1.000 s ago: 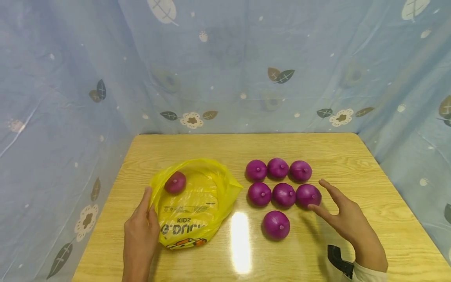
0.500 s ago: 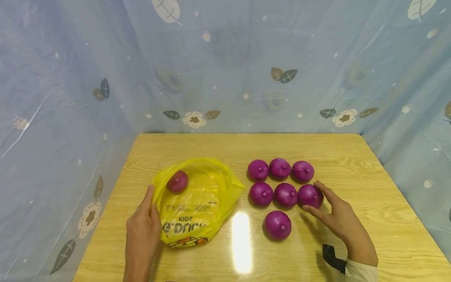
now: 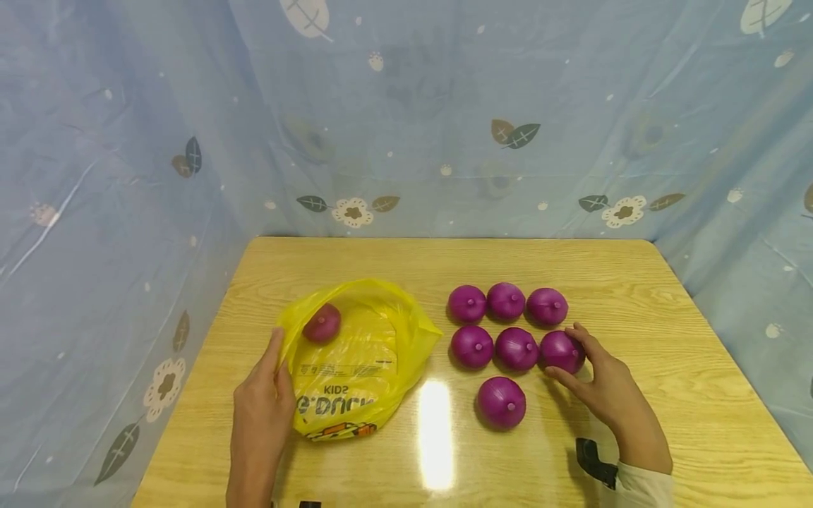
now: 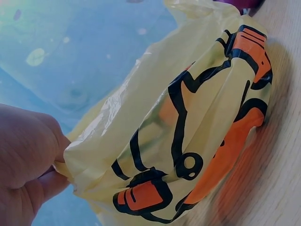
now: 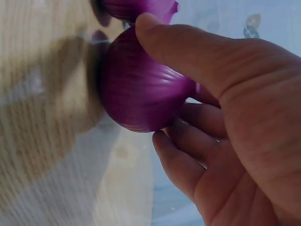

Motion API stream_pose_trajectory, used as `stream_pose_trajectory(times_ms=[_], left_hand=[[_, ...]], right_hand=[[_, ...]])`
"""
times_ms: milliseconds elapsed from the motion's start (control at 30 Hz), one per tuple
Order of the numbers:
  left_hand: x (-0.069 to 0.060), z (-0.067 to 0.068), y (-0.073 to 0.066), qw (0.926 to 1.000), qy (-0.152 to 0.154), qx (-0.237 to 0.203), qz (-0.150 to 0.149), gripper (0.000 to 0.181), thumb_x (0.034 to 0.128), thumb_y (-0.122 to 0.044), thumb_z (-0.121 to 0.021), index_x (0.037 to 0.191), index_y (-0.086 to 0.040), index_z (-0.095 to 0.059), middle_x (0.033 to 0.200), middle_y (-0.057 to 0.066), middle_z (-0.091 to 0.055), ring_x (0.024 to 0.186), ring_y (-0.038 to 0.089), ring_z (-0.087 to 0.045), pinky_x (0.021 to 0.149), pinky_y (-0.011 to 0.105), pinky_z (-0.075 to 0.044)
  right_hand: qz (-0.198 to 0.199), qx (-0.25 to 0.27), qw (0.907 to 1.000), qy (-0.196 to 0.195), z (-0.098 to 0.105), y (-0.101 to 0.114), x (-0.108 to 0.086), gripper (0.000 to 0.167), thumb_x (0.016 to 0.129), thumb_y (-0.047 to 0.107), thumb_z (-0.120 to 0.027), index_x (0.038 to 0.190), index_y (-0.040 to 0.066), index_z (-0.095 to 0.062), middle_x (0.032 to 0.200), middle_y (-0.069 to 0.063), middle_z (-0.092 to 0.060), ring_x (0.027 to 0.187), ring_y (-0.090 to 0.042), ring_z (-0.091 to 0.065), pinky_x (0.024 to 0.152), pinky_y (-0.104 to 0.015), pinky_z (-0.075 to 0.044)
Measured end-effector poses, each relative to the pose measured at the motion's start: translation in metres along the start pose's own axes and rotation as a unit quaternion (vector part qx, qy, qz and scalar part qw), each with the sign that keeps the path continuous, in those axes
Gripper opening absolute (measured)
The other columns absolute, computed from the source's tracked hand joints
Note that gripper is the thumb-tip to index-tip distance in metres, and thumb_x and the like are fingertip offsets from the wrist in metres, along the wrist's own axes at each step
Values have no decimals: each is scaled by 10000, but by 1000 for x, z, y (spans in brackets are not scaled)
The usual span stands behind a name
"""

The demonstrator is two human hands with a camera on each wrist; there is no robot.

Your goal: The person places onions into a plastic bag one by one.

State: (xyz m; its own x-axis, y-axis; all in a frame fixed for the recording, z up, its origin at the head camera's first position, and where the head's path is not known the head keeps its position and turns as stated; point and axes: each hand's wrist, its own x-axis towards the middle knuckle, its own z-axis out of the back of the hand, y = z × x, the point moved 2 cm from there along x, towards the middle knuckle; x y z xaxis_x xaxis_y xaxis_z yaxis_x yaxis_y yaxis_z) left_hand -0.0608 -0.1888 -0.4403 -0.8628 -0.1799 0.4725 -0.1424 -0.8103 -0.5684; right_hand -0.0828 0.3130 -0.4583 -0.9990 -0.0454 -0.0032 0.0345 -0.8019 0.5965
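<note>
My left hand (image 3: pixel 262 406) pinches the left rim of a yellow plastic bag (image 3: pixel 339 409), its mouth spread wide. One red onion (image 3: pixel 322 324) lies inside it against the left wall. In the left wrist view the bag's printed side (image 4: pixel 155 136) shows, and the fingertips are partly hidden by the plastic. Over to the right, my right hand (image 3: pixel 606 384) holds the right-hand red onion (image 3: pixel 560 352) of the middle row, thumb on one side and fingers on the other. The same onion (image 5: pixel 136 89) in the right wrist view sits beside another onion (image 5: pixel 136 8).
Several more red onions stand in two rows, among them a back one (image 3: pixel 506 301) and a middle one (image 3: pixel 516 348). A single onion (image 3: pixel 501 403) lies nearer the front. Blue patterned curtain (image 3: pixel 413 127) borders the wooden table (image 3: pixel 667 324).
My right hand has moved left onto the right-hand onion of the middle row, its thumb and fingers closing in on it. My left hand keeps hold of the bag.
</note>
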Motion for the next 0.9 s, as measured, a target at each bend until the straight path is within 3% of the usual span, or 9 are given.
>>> stream_pose_trajectory(times_ms=[267,500,767,900], left_hand=[[2,-1,-1,9999,-16,52,-123,580,1027,72,-576,1582,-77,-495,1352,270,-674,628,219,-504,599,384,-498],[2,-2,-1,9999,43,-19,-106,585,1031,74,-573,1586,-92,-491,1385,254,-658,781,277,-634,680,458,-576],[5,-1,-3,9998,8,2,-221,576,1027,76,-573,1578,-76,-500,1336,260,-686,607,174,-443,589,341,-474],[5,1,-4,9998,37,-2,-174,576,1031,68,-573,1582,-77,-494,1378,253,-665,630,199,-488,611,366,-496]], right_hand=[[88,-11,9992,-385,-4,-2,1,818,936,369,-832,1569,42,-430,1473,-339,-554,1313,-574,-536,1032,-704,-444],[-31,-173,9983,-562,-5,-4,-1,826,932,433,-824,1545,9,-468,1423,-336,-597,1270,-555,-581,1007,-687,-472],[51,-292,9956,-888,5,-4,-8,789,926,411,-834,1506,-22,-518,1357,-355,-632,1204,-563,-621,950,-680,-503],[152,-370,9936,-1057,12,-1,-11,765,907,353,-860,1492,-21,-539,1319,-355,-653,1159,-567,-642,909,-678,-518]])
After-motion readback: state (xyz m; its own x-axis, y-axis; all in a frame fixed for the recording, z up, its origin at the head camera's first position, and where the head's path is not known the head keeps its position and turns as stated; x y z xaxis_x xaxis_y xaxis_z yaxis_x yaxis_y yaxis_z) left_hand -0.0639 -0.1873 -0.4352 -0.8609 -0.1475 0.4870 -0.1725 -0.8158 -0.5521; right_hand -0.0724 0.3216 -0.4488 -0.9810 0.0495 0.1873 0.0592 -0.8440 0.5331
